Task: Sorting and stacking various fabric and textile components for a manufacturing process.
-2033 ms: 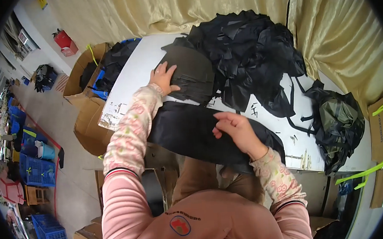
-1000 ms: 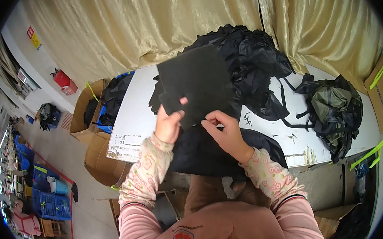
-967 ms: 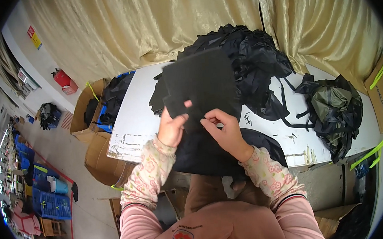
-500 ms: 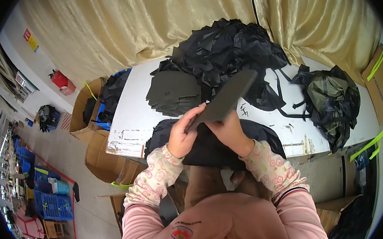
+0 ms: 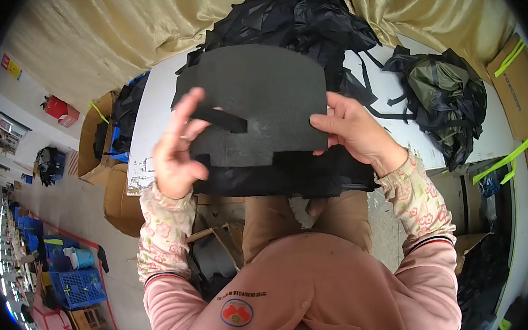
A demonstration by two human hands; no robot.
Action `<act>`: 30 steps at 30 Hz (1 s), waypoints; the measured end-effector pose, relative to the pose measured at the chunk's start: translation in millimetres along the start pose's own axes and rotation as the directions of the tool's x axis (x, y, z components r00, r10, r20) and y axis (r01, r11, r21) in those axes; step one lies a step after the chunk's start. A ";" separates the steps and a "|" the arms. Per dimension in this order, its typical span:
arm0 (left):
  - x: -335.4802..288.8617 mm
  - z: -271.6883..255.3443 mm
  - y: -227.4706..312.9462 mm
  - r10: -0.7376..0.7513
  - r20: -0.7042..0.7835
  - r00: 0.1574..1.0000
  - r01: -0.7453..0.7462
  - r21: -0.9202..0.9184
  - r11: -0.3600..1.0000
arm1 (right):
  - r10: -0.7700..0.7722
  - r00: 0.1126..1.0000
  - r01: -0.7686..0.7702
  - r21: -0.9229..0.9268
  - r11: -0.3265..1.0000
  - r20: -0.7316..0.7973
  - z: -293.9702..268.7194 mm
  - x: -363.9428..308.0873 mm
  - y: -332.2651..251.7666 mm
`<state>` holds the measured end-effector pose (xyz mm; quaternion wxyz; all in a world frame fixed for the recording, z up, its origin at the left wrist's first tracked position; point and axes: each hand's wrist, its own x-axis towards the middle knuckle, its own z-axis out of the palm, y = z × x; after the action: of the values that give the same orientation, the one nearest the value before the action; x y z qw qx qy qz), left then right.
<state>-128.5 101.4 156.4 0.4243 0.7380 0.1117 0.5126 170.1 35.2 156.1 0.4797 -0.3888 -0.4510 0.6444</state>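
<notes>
A dark grey sheet (image 5: 270,84) with a curved top edge and a notched lower edge, perhaps foam, is held up flat before me. My right hand (image 5: 354,127) grips its right edge, thumb on the face. My left hand (image 5: 179,150) is by the left edge, fingers spread and slightly blurred. A narrow dark strip (image 5: 226,119) lies slanted across the sheet's face, its far end close to my left fingers; whether they touch it I cannot tell. Under the sheet, black fabric (image 5: 326,172) lies along the table's near edge. The stack of similar sheets is mostly hidden behind the raised one.
A large heap of black fabric pieces (image 5: 289,14) lies at the back of the white table (image 5: 149,121). To the right sits a black and olive fabric bundle (image 5: 437,83). Cardboard boxes (image 5: 121,201) stand at the left; another carton (image 5: 513,96) is at far right.
The sheet has turned from tilted, nearly edge-on, to facing me flat. My hands have moved apart; the left has let go of its edge. My view has shifted slightly.
</notes>
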 end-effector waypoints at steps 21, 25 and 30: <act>-148.4 -55.5 -70.1 -0.532 -0.523 0.666 0.694 0.173 0.699 | 0.361 0.853 -0.391 -0.004 0.920 -0.376 -117.1 -82.9 117.6; -128.5 59.6 -39.4 -0.716 0.451 0.533 0.830 -0.442 0.339 | 0.340 0.869 -0.324 0.107 0.940 -0.359 -108.4 -84.0 103.3; -122.2 152.2 -56.3 -0.673 0.643 0.366 0.578 -0.724 -0.378 | 0.323 0.879 -0.296 0.129 0.946 -0.352 -97.9 -80.3 89.5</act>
<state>-38.6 -15.3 16.4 0.9707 0.0687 0.1802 0.1437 256.6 -34.2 47.7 0.4602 -0.5523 -0.2617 0.6440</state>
